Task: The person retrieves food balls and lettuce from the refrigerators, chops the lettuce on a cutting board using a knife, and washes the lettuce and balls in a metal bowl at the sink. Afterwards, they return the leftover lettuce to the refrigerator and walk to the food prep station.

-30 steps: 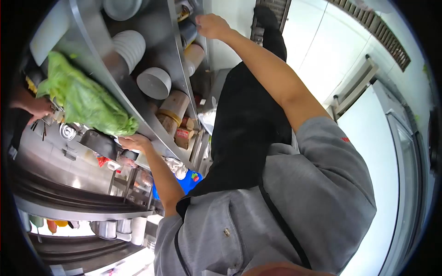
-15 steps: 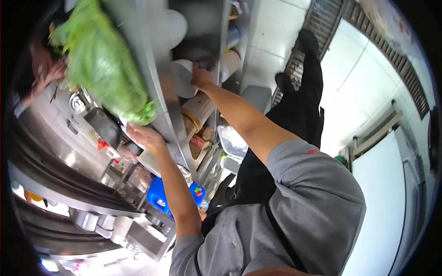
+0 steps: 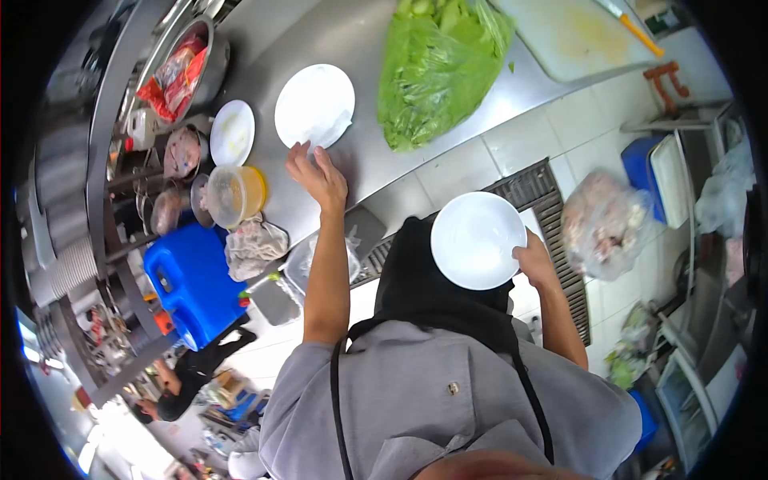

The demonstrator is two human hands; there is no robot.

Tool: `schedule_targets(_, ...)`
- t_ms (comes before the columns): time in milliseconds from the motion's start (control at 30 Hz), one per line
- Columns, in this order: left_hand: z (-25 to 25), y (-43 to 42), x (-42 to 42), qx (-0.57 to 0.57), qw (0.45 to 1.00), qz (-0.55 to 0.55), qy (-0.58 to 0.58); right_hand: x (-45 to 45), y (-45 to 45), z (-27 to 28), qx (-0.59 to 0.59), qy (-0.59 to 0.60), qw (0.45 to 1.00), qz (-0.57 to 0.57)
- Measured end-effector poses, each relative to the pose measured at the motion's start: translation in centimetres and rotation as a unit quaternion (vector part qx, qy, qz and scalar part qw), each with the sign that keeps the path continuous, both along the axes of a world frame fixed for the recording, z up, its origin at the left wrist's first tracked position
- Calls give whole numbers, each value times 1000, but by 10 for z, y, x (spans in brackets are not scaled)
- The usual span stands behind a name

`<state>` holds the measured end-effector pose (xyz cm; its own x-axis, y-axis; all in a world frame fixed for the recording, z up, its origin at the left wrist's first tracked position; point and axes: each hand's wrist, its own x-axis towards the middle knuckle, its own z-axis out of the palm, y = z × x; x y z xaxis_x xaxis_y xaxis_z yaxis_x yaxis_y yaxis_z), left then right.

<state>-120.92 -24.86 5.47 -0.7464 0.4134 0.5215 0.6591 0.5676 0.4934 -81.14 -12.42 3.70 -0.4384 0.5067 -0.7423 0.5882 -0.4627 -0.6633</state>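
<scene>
My right hand (image 3: pixel 534 258) grips the rim of a white bowl (image 3: pixel 478 240), which is held upright in front of my body, its inside facing up. My left hand (image 3: pixel 319 178) is at the near edge of a white plate (image 3: pixel 314 106) on the steel counter (image 3: pixel 364 164), fingers apart, fingertips at or just off its rim. To the right of the plate lies a bag of green leafy vegetables (image 3: pixel 438 72). A smaller white plate (image 3: pixel 233 133) with a yellowish smear sits to the left.
At left are a tub of yellow liquid (image 3: pixel 236 196), a cloth (image 3: pixel 254 246), a blue jug (image 3: pixel 196 282) and a metal bowl with red packets (image 3: pixel 178 80). A cutting board (image 3: pixel 572 36) is top right. A bagged item (image 3: pixel 606 224) stands right; another person (image 3: pixel 188 376) is lower left.
My right hand has come away from the shelf with the white bowl in it. The view has turned toward the countertop, and my left hand is now by the white plate.
</scene>
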Motion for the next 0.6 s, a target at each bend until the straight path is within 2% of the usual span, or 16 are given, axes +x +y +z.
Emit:
schedule_targets(67, -2, -10, 12, 122, 990, 26, -72, -32, 27, 71, 15, 51, 996, 75)
schedule_targets(100, 4, -12, 22, 152, 976, 73, -134, -50, 38, 70, 49, 100, 987, 115)
schedule_targets(133, 6, -15, 25, 163, 974, 78, -138, -86, 47, 96, 83, 119, 979, 147)
schedule_targets(200, 4, -23, 28, 308, 897, 113, -295, -165, 57, 111, 123, 265, 944, 151)
schedule_targets(233, 10, -28, 30, 295, 899, 99, -309, -207, 57, 110, 131, 285, 938, 151)
schedule_targets(267, -14, -32, 23, 366, 862, 74, -344, -246, 59, 137, 42, 237, 958, 154)
schedule_targets(300, 4, -28, 27, 432, 788, 53, -436, -286, 60, 95, 28, 285, 945, 156)
schedule_targets(333, 32, -20, 33, 488, 699, 26, -523, -318, 55, 108, -25, 270, 951, 147)
schedule_targets(367, 48, -12, 34, 487, 695, 9, -529, -344, 51, 100, -24, 286, 947, 145)
schedule_targets(400, 62, -7, 35, 513, 635, 43, -576, -366, 44, 90, 0, 280, 955, 100)
schedule_targets(433, 67, -1, 33, 532, 570, 83, -621, -379, 43, 93, 14, 239, 961, 135)
schedule_targets(467, 64, 5, 24, 528, 566, 73, -629, -390, 40, 82, 55, 242, 957, 152)
schedule_targets(500, 57, 10, 8, 509, 589, 53, -625, -394, 43, 70, 26, 210, 966, 150)
schedule_targets(533, 46, 11, -9, 491, 613, 37, -618, -390, 41, 82, -7, 177, 973, 150)
schedule_targets(567, 25, 8, -31, 505, 576, -23, -643, -386, 46, 95, -5, 176, 973, 149)
schedule_targets(600, 27, 16, -43, 505, 575, -23, -643, -380, 52, 109, 7, 169, 973, 158)
